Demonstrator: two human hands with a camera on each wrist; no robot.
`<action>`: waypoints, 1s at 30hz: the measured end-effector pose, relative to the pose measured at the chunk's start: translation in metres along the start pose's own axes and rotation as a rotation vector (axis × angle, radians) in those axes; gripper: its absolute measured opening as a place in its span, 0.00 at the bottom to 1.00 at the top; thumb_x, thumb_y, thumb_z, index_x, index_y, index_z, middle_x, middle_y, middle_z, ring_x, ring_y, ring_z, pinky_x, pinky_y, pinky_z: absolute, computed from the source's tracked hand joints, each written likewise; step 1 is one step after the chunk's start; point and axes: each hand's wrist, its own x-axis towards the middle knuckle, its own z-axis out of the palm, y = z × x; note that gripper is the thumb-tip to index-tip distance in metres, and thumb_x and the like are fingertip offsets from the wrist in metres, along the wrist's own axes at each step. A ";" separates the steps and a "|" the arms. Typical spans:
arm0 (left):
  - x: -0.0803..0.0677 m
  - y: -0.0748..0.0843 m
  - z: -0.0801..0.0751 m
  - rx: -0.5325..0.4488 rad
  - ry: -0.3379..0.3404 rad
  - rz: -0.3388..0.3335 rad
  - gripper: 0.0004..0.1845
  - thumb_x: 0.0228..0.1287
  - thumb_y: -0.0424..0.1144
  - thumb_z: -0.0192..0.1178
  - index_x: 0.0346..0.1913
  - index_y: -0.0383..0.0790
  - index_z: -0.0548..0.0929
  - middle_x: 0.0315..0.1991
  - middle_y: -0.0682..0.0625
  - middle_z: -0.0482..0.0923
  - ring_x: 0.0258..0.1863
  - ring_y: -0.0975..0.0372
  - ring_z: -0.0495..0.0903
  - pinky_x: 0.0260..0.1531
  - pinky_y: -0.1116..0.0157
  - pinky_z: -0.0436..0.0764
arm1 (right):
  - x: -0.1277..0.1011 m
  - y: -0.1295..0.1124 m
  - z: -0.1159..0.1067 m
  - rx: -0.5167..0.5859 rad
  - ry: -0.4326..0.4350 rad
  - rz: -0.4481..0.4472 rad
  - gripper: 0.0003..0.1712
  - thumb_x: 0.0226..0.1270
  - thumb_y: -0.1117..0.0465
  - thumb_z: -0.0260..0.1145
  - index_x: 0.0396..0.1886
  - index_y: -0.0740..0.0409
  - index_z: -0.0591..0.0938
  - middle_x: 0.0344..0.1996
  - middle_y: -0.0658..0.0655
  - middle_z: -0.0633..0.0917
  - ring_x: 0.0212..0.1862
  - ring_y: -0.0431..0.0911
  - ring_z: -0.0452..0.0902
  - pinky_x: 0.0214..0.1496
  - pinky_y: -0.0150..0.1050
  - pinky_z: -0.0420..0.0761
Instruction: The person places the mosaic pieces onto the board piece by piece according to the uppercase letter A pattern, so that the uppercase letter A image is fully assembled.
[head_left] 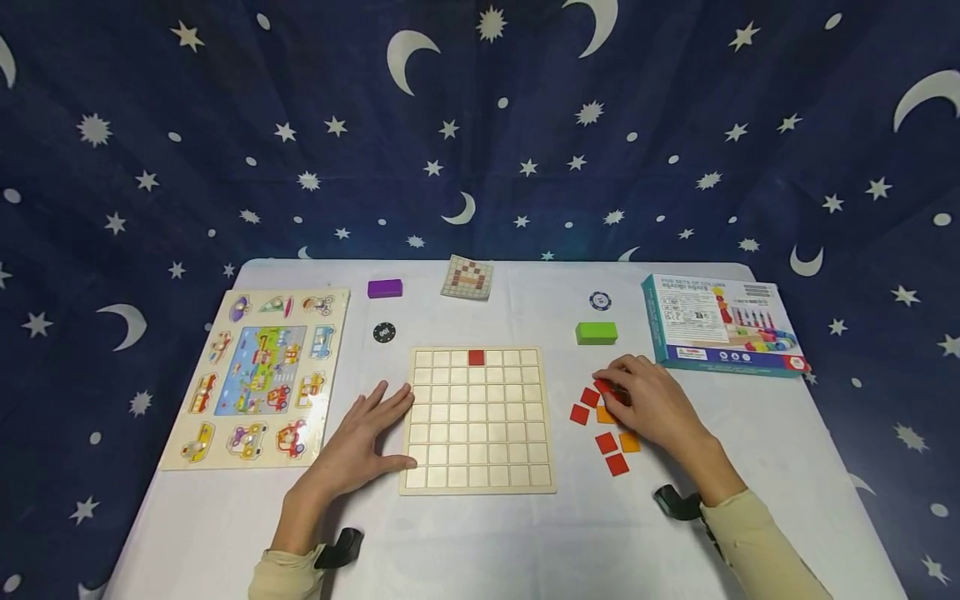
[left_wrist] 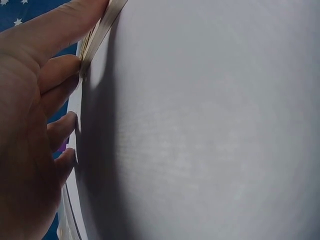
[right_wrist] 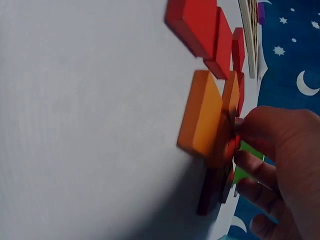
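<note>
Hands at the grid board (head_left: 480,421)

Left hand (head_left: 367,437) lies flat, fingers straight, against the board's left edge; right hand (head_left: 648,400) seemingly pinches a red tile (head_left: 602,386) among loose tiles (head_left: 611,442) under it.

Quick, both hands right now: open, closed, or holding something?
Left hand: open, fingers flat against the grid board edge.
Right hand: pinching a red tile from the loose pile.

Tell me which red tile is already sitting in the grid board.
The lone red tile in the grid board's top row, fourth cell from the left. The other red tiles lie loose on the table by the right hand.
</note>
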 end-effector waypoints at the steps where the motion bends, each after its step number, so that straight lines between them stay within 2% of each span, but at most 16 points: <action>1: 0.000 0.000 0.000 0.001 0.001 0.001 0.55 0.52 0.52 0.83 0.82 0.43 0.67 0.85 0.50 0.62 0.88 0.43 0.49 0.86 0.35 0.47 | 0.000 0.000 -0.001 -0.002 -0.003 -0.004 0.23 0.65 0.56 0.77 0.60 0.53 0.89 0.55 0.61 0.86 0.56 0.57 0.80 0.60 0.58 0.84; 7: 0.000 -0.001 0.002 0.009 0.006 0.000 0.55 0.52 0.52 0.83 0.82 0.43 0.67 0.85 0.50 0.61 0.88 0.43 0.49 0.86 0.36 0.47 | 0.001 0.003 -0.005 -0.069 0.016 -0.082 0.22 0.64 0.54 0.79 0.56 0.55 0.91 0.50 0.58 0.90 0.52 0.54 0.82 0.53 0.50 0.83; 11: 0.000 -0.001 0.002 0.011 0.007 -0.001 0.56 0.51 0.52 0.83 0.82 0.43 0.67 0.85 0.51 0.62 0.88 0.42 0.50 0.86 0.36 0.47 | 0.009 -0.002 -0.006 -0.096 0.074 -0.065 0.21 0.64 0.52 0.79 0.54 0.57 0.92 0.48 0.60 0.90 0.50 0.55 0.83 0.52 0.51 0.83; 14: -0.001 -0.002 0.002 0.015 0.006 -0.001 0.56 0.52 0.53 0.82 0.82 0.43 0.67 0.85 0.51 0.61 0.88 0.43 0.50 0.86 0.36 0.47 | 0.018 -0.017 -0.002 -0.066 0.102 -0.035 0.23 0.65 0.50 0.79 0.56 0.56 0.91 0.50 0.61 0.90 0.52 0.56 0.83 0.56 0.53 0.84; 17: -0.001 -0.002 0.002 0.020 0.006 -0.004 0.56 0.52 0.53 0.82 0.82 0.43 0.67 0.85 0.50 0.62 0.88 0.42 0.50 0.86 0.36 0.47 | 0.030 -0.039 0.007 -0.017 0.119 -0.057 0.23 0.66 0.49 0.78 0.57 0.55 0.91 0.51 0.59 0.91 0.54 0.55 0.83 0.58 0.52 0.84; 24: -0.003 -0.002 0.005 0.007 0.005 -0.029 0.56 0.51 0.55 0.82 0.82 0.45 0.67 0.85 0.51 0.62 0.88 0.43 0.48 0.86 0.36 0.46 | 0.056 -0.085 0.032 0.041 0.139 -0.188 0.19 0.68 0.49 0.78 0.54 0.52 0.92 0.46 0.53 0.89 0.49 0.49 0.83 0.53 0.46 0.85; 30: 0.000 -0.001 0.004 0.011 -0.002 -0.029 0.56 0.51 0.56 0.82 0.82 0.47 0.67 0.85 0.52 0.62 0.88 0.44 0.48 0.86 0.37 0.46 | 0.070 -0.106 0.040 0.059 0.110 -0.202 0.18 0.70 0.47 0.76 0.54 0.48 0.92 0.45 0.50 0.88 0.48 0.46 0.81 0.51 0.42 0.82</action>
